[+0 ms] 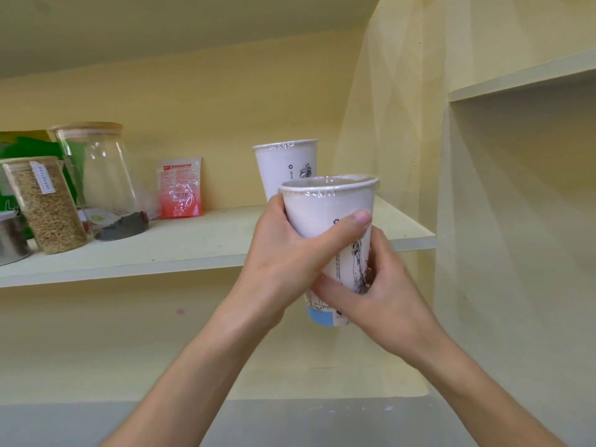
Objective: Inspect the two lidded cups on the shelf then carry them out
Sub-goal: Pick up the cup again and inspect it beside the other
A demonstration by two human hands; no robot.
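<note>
White paper cup with clear film lid (325, 217), frame centre: left hand (283, 256) and right hand (377, 291) wrap it for inspection; 2nd white lidded cup (283, 169) waits on pale shelf (193, 246).

The left hand (287, 253) and right hand (380, 291) cover much of the near cup (325, 208), hiding most of its print. This cup blocks the lower right of the far cup (283, 166). The left edge cuts off a metal tin (11, 240) and a green box (22, 146). Print on the red packet (179, 188) and on the grain jar (48, 204) label is too small to read
</note>
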